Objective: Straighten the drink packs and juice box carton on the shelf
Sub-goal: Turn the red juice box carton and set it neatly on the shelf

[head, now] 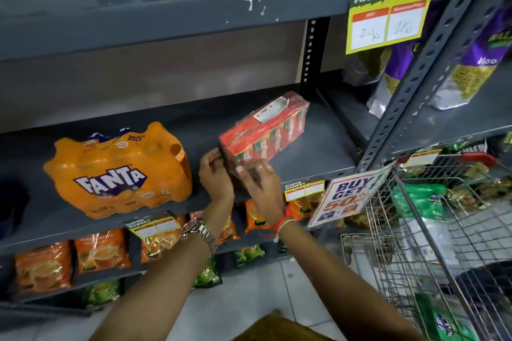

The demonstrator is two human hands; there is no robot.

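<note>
Both hands meet at the near end of the red juice box carton (266, 130), which lies slanted on the grey shelf (318, 144) right of the orange Fanta pack (119, 171). Left hand (216, 177) cups its left corner; right hand (260, 183) is blurred, its fingers (249, 169) spread against the carton's front.

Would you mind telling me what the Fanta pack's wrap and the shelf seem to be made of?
Fanta pack: glossy plastic shrink film, judging by its sheen and its cling around the bottle shapes. Shelf: probably grey-painted metal; paint looks chipped on the upper edge.
</note>
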